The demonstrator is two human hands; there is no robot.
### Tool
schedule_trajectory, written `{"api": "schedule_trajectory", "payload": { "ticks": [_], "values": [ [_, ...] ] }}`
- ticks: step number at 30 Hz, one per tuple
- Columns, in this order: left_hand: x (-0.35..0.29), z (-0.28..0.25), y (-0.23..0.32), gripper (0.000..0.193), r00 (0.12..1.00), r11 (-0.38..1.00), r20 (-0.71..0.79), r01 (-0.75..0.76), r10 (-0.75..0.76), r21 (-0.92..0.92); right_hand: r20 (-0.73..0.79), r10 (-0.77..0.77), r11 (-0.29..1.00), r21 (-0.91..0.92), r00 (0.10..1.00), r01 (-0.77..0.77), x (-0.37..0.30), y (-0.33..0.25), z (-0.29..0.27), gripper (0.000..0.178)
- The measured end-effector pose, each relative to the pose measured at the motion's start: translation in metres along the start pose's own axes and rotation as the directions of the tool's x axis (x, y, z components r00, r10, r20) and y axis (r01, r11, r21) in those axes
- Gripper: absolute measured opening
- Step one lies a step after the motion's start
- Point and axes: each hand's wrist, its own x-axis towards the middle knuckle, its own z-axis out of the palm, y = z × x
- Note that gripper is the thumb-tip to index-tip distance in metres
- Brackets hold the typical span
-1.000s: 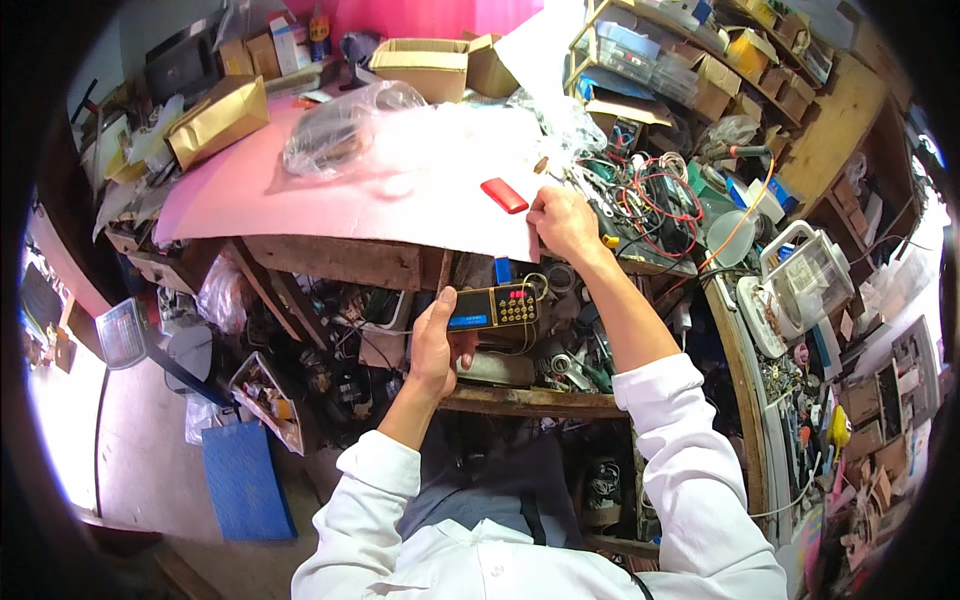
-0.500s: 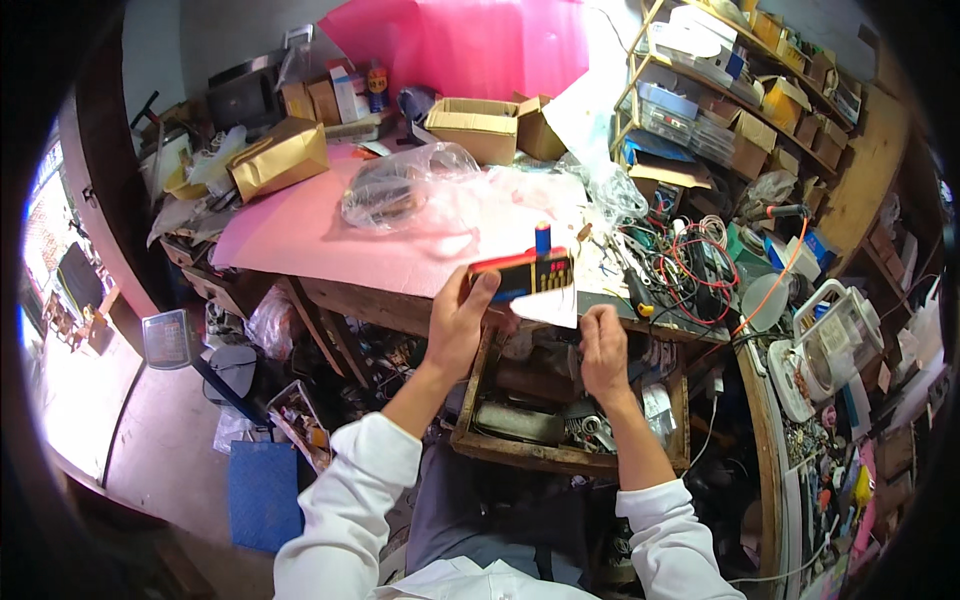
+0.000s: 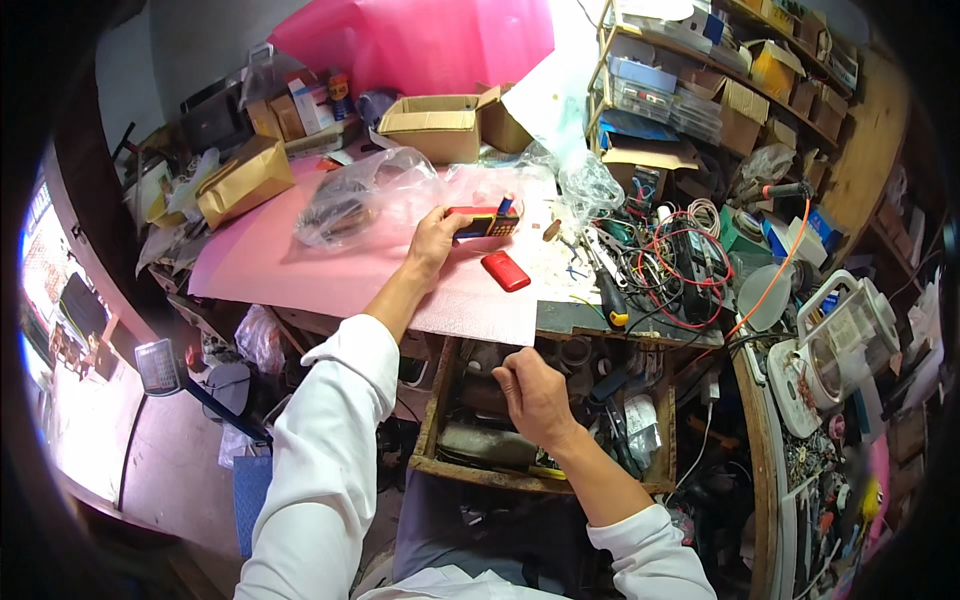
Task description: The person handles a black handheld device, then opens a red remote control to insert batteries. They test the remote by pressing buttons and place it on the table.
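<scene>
My left hand [image 3: 433, 238] is closed round the left end of a small red-and-black device with a keypad [image 3: 487, 222], which looks like a portable radio. It is over the pink sheet [image 3: 420, 300] on the bench. From its top edge a blue cylinder [image 3: 507, 203] sticks up at a tilt. Just in front of the device lies a flat red piece [image 3: 505, 271] with rounded corners. My right hand [image 3: 538, 396] hovers above the open wooden drawer [image 3: 560, 478], fingers curled in with the thumb against them. Whether anything small is inside those fingers stays hidden.
A clear plastic bag [image 3: 365, 195] covers something dark on the sheet. Tangled red and black wires [image 3: 690, 262] and a yellow-black screwdriver handle [image 3: 613, 312] lie at the right. Cardboard boxes [image 3: 430, 125] stand behind. Assorted tools and parts fill the drawer.
My left hand has carried the device forward, farther over the bench and sheet. My right hand has come down and left, over the drawer. The red piece now shows on the sheet.
</scene>
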Motion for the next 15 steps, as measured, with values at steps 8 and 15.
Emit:
{"api": "schedule_trajectory", "payload": {
  "ticks": [8, 15],
  "values": [
    [0.028, -0.050, -0.027, 0.051, 0.980, 0.806, 0.201, -0.110, -0.011, 0.581, 0.138, -0.010, 0.999, -0.029, 0.990, 0.014, -0.003, -0.005, 0.010, 0.018],
    [0.012, -0.055, -0.009, 0.043, 0.960, 0.555, 0.258, -0.273, 0.107, 0.786, 0.276, -0.042, 0.999, 0.001, 0.960, 0.043, -0.003, -0.009, 0.019, 0.018]
  ]
}}
